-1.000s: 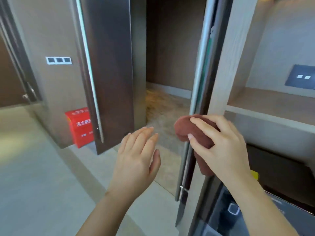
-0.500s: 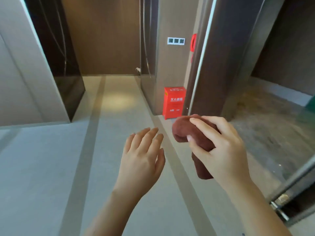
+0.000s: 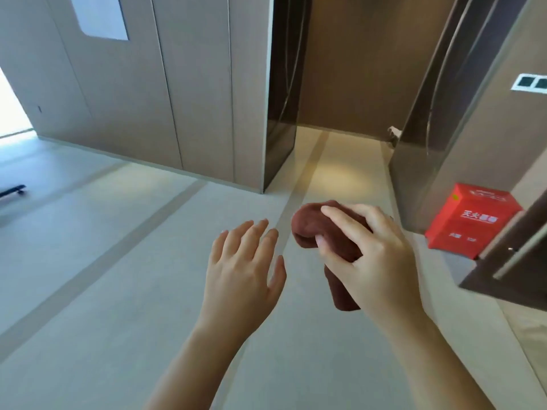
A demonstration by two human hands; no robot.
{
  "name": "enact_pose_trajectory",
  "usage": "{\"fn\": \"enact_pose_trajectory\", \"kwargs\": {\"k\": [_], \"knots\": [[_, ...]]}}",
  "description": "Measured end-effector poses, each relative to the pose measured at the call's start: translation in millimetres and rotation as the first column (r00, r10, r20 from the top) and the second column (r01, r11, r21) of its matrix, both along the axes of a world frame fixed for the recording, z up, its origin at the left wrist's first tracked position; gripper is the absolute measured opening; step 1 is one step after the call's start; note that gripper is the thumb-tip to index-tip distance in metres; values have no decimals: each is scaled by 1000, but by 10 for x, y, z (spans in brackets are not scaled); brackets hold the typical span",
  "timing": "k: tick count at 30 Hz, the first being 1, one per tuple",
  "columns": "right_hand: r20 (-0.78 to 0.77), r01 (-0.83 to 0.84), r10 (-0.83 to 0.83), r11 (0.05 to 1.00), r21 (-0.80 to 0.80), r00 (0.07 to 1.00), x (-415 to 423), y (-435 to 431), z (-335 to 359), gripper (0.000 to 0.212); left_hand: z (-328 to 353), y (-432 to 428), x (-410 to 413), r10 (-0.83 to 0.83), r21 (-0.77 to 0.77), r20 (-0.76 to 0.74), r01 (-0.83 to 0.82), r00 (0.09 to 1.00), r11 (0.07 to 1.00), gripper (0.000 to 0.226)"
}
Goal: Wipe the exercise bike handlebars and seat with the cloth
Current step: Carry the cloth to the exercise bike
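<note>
My right hand [image 3: 367, 255] grips a bunched dark red-brown cloth [image 3: 310, 226], fingers curled over its top while a tail of it hangs below my palm. My left hand [image 3: 242, 267] hovers just left of the cloth, fingers straight and spread, holding nothing and not touching it. Both hands are raised over a pale grey floor. No exercise bike handlebars or seat show in this view; only a dark bar-shaped foot [image 3: 13, 190] on the floor at the far left edge.
A red box with white lettering [image 3: 470, 220] stands on the floor at the right, by a dark door with a metal handle [image 3: 515, 255]. Beige wall panels [image 3: 148, 99] fill the left; a dark-framed passage [image 3: 340, 93] opens ahead. A switch plate [image 3: 531, 82] sits on the right wall.
The view has swung left: the shelf unit and glass door left the frame, the red box slid right, and wall panels came in. Both hands kept their pose, the right still gripping the cloth.
</note>
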State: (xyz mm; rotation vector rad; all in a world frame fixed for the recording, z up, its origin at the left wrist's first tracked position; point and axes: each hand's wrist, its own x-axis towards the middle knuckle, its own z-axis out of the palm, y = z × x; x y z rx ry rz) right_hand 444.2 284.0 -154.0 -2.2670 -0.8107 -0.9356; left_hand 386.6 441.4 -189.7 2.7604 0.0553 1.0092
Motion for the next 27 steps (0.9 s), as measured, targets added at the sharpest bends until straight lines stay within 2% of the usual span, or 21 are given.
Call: {"fn": "enact_pose_trajectory", "kwargs": {"k": [5, 10, 17, 27], "knots": [[14, -129, 128, 991, 39, 992, 751, 1061, 100, 39, 161, 959, 469, 165, 57, 1, -165, 986, 985, 33], [-25, -302, 304, 951, 59, 952, 1168, 2171, 115, 38, 218, 1900, 648, 351, 38, 0, -350, 936, 936, 34], [-37, -493, 495, 869, 49, 868, 1331, 3722, 4, 40, 65, 3205, 609, 512, -31, 3, -512, 859, 858, 40], [-59, -563, 565, 825, 49, 823, 1182, 6447, -46, 39, 65, 5740, 386, 614, -35, 8, -613, 789, 789, 36]]}}
